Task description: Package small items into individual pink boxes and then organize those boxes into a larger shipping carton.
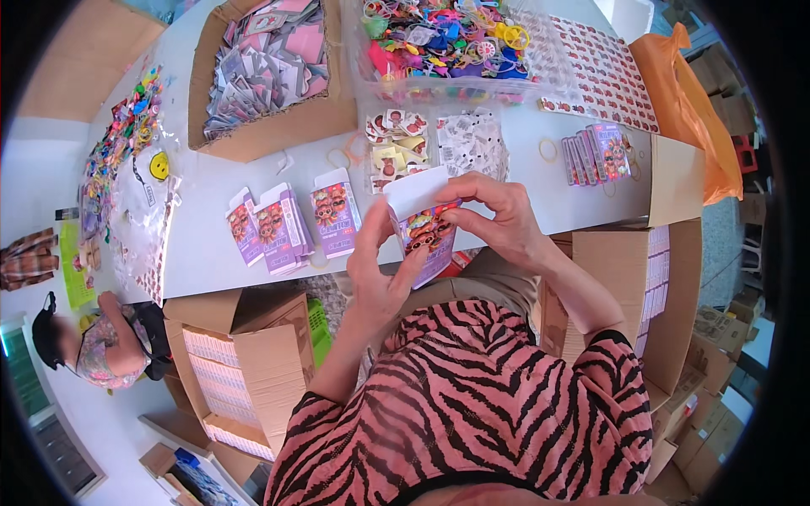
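Observation:
A small purple cardboard box (432,263) with printed cartoon figures is held in front of me, its white top flap (417,191) raised. My left hand (376,274) is closed round the box's left side, thumb across its front. At the box's upper right edge, my right hand (498,215) is closed, thumb and fingers pinched together. Whether a small item is also between those fingertips I cannot make out. Left of my hands, a single purple box (335,215) lies beside a stack of similar boxes (281,229), their white flaps up.
Small stickers (396,152) and a bag of white pieces (472,145) lie beyond my hands. Behind stand a carton of cards (278,139) and a clear bin of trinkets (456,88). Finished-looking boxes (596,155) lie right; open cartons (274,358) flank me. Another person (110,346) is at left.

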Action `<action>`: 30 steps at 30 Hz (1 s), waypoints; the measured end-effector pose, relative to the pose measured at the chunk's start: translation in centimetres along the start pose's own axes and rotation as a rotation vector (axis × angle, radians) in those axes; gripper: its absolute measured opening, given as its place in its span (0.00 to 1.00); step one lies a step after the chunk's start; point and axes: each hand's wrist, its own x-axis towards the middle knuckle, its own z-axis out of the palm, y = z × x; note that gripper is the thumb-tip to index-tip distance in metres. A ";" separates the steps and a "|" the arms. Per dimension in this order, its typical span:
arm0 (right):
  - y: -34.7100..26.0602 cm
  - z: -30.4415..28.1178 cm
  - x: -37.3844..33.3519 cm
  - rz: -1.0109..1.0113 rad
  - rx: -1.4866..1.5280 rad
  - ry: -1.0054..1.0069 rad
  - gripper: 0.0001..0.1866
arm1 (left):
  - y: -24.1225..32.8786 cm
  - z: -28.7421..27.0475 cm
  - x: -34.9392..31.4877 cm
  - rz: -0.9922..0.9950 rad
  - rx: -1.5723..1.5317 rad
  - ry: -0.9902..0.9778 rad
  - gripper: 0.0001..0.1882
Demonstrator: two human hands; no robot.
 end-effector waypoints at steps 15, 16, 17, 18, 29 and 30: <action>-0.2 0.1 -0.1 -0.232 -0.220 0.029 0.08 | -0.5 -0.9 1.0 0.041 0.178 -0.150 0.22; -0.2 0.3 -0.1 -0.252 -0.240 0.065 0.08 | -0.6 -0.1 0.8 0.110 0.114 0.042 0.23; -0.3 0.4 0.0 -0.273 -0.261 0.100 0.09 | -0.2 0.4 0.9 0.108 0.113 0.044 0.23; -0.4 0.5 0.0 -0.271 -0.262 0.096 0.09 | 0.6 1.0 1.1 0.001 -0.106 0.072 0.27; -2.4 0.1 -0.6 0.031 0.013 -0.007 0.34 | -1.0 0.1 0.8 -0.392 -0.586 -0.425 0.26; -2.8 -0.2 -0.1 0.033 0.012 -0.007 0.34 | -0.8 0.0 0.8 -0.427 -0.602 -0.433 0.26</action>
